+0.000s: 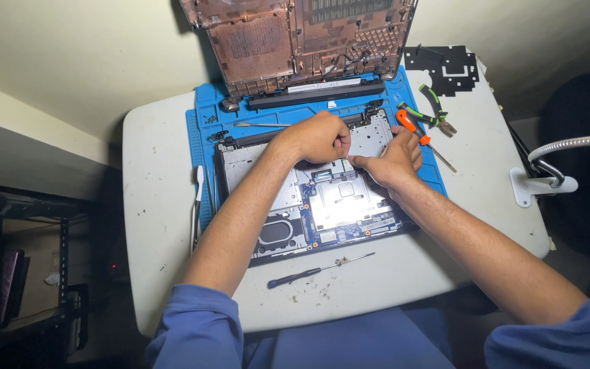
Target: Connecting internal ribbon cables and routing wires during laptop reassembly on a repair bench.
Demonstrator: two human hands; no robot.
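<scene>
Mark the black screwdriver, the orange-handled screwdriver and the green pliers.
black screwdriver (296,277), head view, on its dark handle.
orange-handled screwdriver (406,121), head view, on the orange grip.
green pliers (433,109), head view, on the handles near the pivot.

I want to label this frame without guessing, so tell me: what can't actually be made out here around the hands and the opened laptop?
- Head view: whatever the left hand pinches is hidden by its own fingers; its grip cannot be judged.
- The right hand covers the spot it touches on the laptop base.
- Glare washes out detail on the board's metal plate.
- The bottom cover leaning at the back is cut off by the top edge.
</scene>
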